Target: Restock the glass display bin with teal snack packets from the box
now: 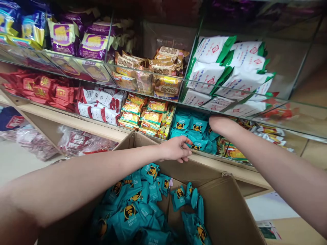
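Note:
My left hand (pixel 176 149) is at the front edge of a shelf compartment, over the cardboard box (pixel 219 204). Its index finger reaches toward the teal snack packets (pixel 198 126), the other fingers curl loosely and apart, and I see nothing held in it. My right hand (pixel 217 125) reaches into the same compartment from the right, beneath the upper glass shelf. Its fingers are hidden there, so what they touch does not show. Inside the box lie many loose teal packets (pixel 130 212) with a yellow and black round emblem.
Left of the teal compartment are orange-green packets (pixel 150 117), white-red packets (pixel 98 103) and red packets (pixel 43 88). The glass shelf (pixel 219 110) above bears white-green bags (pixel 212 49) and brown wrapped snacks (pixel 166 64). Clear plastic bags (pixel 81 139) lie below left.

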Action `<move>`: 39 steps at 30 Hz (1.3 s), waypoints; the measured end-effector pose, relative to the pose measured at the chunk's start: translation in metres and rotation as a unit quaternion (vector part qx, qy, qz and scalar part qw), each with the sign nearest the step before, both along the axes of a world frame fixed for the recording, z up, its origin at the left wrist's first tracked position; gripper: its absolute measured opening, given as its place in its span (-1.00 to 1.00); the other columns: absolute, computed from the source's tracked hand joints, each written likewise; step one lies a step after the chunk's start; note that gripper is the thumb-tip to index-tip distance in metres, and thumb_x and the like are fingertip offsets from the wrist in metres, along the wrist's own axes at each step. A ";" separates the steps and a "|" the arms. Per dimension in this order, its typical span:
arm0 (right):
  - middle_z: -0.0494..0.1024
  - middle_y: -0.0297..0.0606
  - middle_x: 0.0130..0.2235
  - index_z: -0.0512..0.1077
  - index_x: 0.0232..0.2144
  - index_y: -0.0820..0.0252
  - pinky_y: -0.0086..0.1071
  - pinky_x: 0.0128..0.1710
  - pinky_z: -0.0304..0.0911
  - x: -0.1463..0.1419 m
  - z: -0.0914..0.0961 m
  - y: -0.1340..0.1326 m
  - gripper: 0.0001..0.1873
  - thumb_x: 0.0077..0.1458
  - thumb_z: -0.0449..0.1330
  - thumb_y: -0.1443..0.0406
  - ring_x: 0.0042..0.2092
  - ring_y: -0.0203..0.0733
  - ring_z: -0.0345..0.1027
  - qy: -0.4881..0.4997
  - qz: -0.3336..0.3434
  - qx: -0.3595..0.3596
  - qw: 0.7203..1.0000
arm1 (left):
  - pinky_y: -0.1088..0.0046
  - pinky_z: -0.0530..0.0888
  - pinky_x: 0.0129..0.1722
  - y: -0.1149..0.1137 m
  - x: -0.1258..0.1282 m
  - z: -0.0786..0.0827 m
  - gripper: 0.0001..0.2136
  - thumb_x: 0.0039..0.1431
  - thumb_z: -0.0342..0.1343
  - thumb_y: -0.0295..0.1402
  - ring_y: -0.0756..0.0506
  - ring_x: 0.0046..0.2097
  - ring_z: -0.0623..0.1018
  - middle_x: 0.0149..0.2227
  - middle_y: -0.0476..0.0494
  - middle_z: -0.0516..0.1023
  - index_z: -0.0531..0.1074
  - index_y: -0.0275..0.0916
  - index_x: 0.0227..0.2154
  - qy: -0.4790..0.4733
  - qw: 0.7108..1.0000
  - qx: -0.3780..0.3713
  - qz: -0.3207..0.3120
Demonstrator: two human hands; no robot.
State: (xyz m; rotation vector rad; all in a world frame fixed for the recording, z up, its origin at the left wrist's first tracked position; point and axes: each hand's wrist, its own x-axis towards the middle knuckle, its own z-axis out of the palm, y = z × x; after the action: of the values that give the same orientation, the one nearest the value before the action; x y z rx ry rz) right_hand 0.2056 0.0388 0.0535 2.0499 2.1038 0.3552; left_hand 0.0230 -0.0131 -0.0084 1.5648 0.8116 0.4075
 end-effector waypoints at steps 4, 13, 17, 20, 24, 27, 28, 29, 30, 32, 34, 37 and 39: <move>0.48 0.17 -0.35 0.46 -0.38 0.49 -0.20 -0.37 0.25 -0.005 0.000 -0.004 -0.76 -0.12 0.04 0.51 -0.28 0.11 0.38 -0.037 -0.052 -0.024 0.998 | 0.58 0.42 -0.53 0.001 0.000 -0.001 -0.76 0.00 0.00 -0.49 0.10 -0.48 0.45 -0.37 -0.04 0.35 0.18 -0.27 -0.22 0.000 1.000 0.000 -0.007; 0.46 0.22 -0.29 0.45 -0.34 0.52 -0.18 -0.36 0.25 -0.008 -0.015 -0.018 -0.69 -0.05 -0.06 0.55 -0.19 0.13 0.35 -0.076 -0.017 -0.005 0.997 | 0.56 0.42 -0.51 0.004 -0.002 -0.003 -0.75 -0.03 0.05 -0.46 0.07 -0.46 0.46 -0.37 -0.04 0.36 0.20 -0.25 -0.23 -0.008 1.000 -0.007 -0.017; 0.45 0.16 -0.29 0.45 -0.36 0.50 -0.26 -0.37 0.25 -0.008 -0.011 -0.028 -0.70 -0.06 -0.07 0.56 -0.21 0.06 0.35 -0.081 0.006 0.018 0.997 | 0.54 0.42 -0.51 0.004 -0.003 -0.001 -0.75 -0.04 0.06 -0.44 0.07 -0.46 0.46 -0.38 -0.02 0.35 0.20 -0.26 -0.25 -0.007 1.000 -0.009 -0.017; 0.42 0.13 -0.26 0.43 -0.34 0.45 -0.26 -0.39 0.23 -0.013 -0.007 -0.055 -0.72 -0.02 -0.06 0.50 -0.18 0.08 0.31 -0.083 0.033 0.070 0.994 | 0.53 0.42 -0.51 0.003 -0.002 0.001 -0.77 -0.03 0.06 -0.43 0.06 -0.45 0.46 -0.39 -0.02 0.34 0.22 -0.26 -0.26 -0.002 1.000 -0.007 -0.013; 0.45 -0.08 -0.42 0.44 -0.45 0.26 -0.30 -0.43 0.23 -0.037 -0.025 -0.108 -0.79 0.01 0.03 0.29 -0.35 -0.06 0.36 0.015 0.116 -0.061 0.991 | 0.54 0.42 -0.51 0.002 -0.001 0.003 -0.82 0.00 0.02 -0.46 0.07 -0.46 0.46 -0.43 -0.01 0.36 0.24 -0.27 -0.28 0.007 1.000 -0.014 -0.004; 0.49 -0.12 -0.38 0.47 -0.42 0.24 -0.32 -0.38 0.27 -0.063 -0.065 -0.134 -0.74 -0.12 0.16 0.16 -0.32 -0.06 0.38 0.092 0.177 -0.287 0.937 | 0.55 0.41 -0.51 0.002 0.000 0.003 -0.84 -0.02 0.04 -0.45 0.07 -0.46 0.45 -0.46 -0.02 0.38 0.26 -0.29 -0.31 0.020 1.000 -0.014 -0.008; 0.49 -0.08 -0.32 0.47 -0.36 0.28 -0.32 -0.33 0.27 -0.070 -0.082 -0.136 -0.67 -0.16 0.20 0.15 -0.27 -0.03 0.38 0.095 0.201 -0.319 0.921 | 0.54 0.41 -0.50 0.002 0.000 0.003 -0.84 -0.03 0.05 -0.43 0.06 -0.46 0.45 -0.47 -0.01 0.38 0.27 -0.29 -0.33 0.023 1.000 -0.012 -0.009; 0.47 -0.04 -0.24 0.45 -0.29 0.32 -0.32 -0.26 0.27 -0.075 -0.099 -0.136 -0.58 -0.23 0.25 0.17 -0.20 0.00 0.36 0.089 0.209 -0.342 0.912 | 0.53 0.41 -0.50 0.002 0.000 0.003 -0.83 -0.04 0.07 -0.42 0.06 -0.45 0.45 -0.48 -0.01 0.38 0.28 -0.29 -0.34 0.024 1.000 -0.011 -0.010; 0.43 0.00 -0.15 0.42 -0.22 0.35 -0.32 -0.20 0.25 -0.080 -0.116 -0.134 -0.49 -0.30 0.30 0.22 -0.13 0.03 0.31 0.069 0.209 -0.349 0.911 | 0.53 0.42 -0.49 0.002 0.000 0.002 -0.83 -0.05 0.08 -0.41 0.06 -0.45 0.45 -0.48 0.00 0.38 0.29 -0.29 -0.34 0.023 1.000 -0.011 -0.012; 0.36 0.01 -0.05 0.38 -0.15 0.33 -0.34 -0.13 0.22 -0.083 -0.146 -0.127 -0.37 -0.42 0.34 0.35 -0.05 0.04 0.26 0.031 0.187 -0.367 0.911 | 0.53 0.42 -0.48 0.003 -0.001 0.001 -0.82 -0.06 0.09 -0.40 0.06 -0.44 0.45 -0.48 -0.01 0.38 0.29 -0.30 -0.35 0.023 1.000 -0.010 -0.017; 0.38 -0.02 -0.07 0.33 -0.10 0.29 -0.34 -0.13 0.23 -0.081 -0.169 -0.122 -0.28 -0.46 0.34 0.43 -0.08 0.00 0.29 0.022 0.172 -0.370 0.913 | 0.53 0.41 -0.47 0.003 -0.002 0.000 -0.82 -0.05 0.09 -0.39 0.06 -0.43 0.45 -0.48 -0.01 0.39 0.29 -0.30 -0.35 0.023 0.999 -0.006 -0.022; 0.42 -0.01 -0.13 0.25 -0.04 0.28 -0.23 -0.21 0.26 -0.077 -0.188 -0.124 -0.24 -0.42 0.31 0.47 -0.14 0.03 0.33 0.028 0.152 -0.336 0.929 | 0.53 0.41 -0.46 0.004 -0.003 -0.001 -0.82 -0.06 0.10 -0.37 0.07 -0.43 0.45 -0.47 -0.01 0.40 0.30 -0.29 -0.36 0.026 0.999 -0.012 -0.033; 0.43 0.05 -0.18 0.24 -0.06 0.31 -0.16 -0.25 0.26 -0.076 -0.195 -0.127 -0.24 -0.43 0.32 0.49 -0.16 0.10 0.32 0.027 0.134 -0.315 0.939 | 0.52 0.41 -0.46 0.006 -0.004 -0.001 -0.81 -0.07 0.11 -0.35 0.06 -0.43 0.45 -0.46 -0.02 0.40 0.30 -0.29 -0.37 0.029 0.999 -0.018 -0.041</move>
State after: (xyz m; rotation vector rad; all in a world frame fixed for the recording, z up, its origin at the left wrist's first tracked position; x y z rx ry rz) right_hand 0.1294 -0.0877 -0.1413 1.4228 2.1515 -0.3166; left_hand 0.0194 -0.0074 -0.0095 1.5768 0.7915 0.2869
